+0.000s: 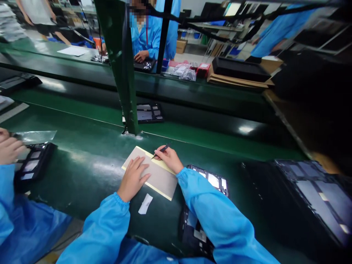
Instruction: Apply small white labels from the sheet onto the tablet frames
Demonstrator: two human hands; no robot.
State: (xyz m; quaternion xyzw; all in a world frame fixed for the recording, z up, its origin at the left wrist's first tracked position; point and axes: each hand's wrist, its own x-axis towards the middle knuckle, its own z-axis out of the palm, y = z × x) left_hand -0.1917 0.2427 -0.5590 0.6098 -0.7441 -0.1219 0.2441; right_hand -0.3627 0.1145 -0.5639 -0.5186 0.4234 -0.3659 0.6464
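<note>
A beige sheet with pale yellow edges point(162, 178) lies on the green bench in front of me. My left hand point(134, 176) rests flat on its left part, fingers spread. Black tweezers point(162, 149) are pinched in my right hand point(171, 159), their tip touching or just above the sheet's far edge. A small crumpled white strip point(145, 204) lies on the bench below the sheet. Partly hidden under my right forearm is a black device frame point(209, 178) with silvery panels, and a further dark part point(196, 234) shows nearer to me.
At the left, a co-worker's hand point(9, 148) is over another black device point(34, 161). A green post point(123, 73) rises beyond the sheet. Device frames point(321, 198) are stacked at the right; another point(150, 113) lies behind the post. Across the bench sits a person in blue point(145, 40).
</note>
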